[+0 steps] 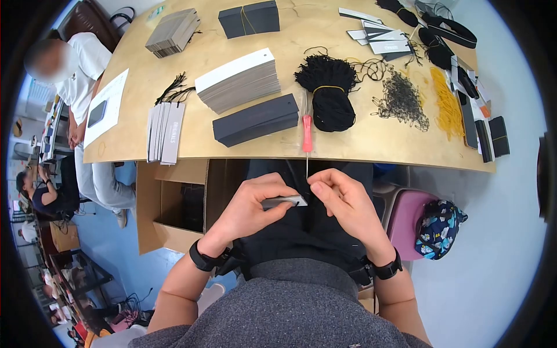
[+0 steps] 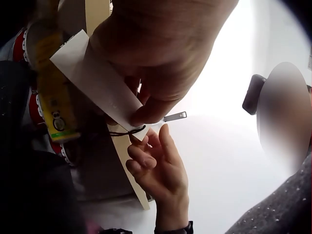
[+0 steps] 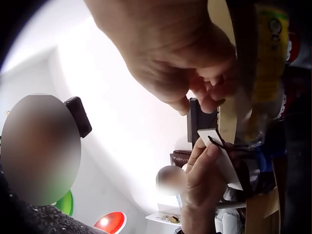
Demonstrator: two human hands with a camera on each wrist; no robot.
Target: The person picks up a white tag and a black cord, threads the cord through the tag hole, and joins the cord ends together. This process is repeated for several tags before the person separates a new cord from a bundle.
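My left hand [image 1: 255, 203] grips a pale card tag [image 2: 97, 80] between thumb and fingers, just in front of the table edge. A black cord [image 2: 127, 131] passes through the tag's end. My right hand [image 1: 348, 203] is beside that end, fingers loosely bent and thumb near the index finger; nothing shows between them. A red-handled tool [image 1: 307, 134] lies on the table, its thin metal shaft sticking out past the edge toward my right fingertips.
On the table [image 1: 127, 139] are corded tags [image 1: 165, 133], pale tag stacks [image 1: 238, 81], dark tag stacks [image 1: 255, 122], a black cord bundle [image 1: 333, 104], safety pins [image 1: 403, 101] and yellow rubber bands [image 1: 447, 104]. Below stands an open cardboard box [image 1: 149, 197]; a person sits at left.
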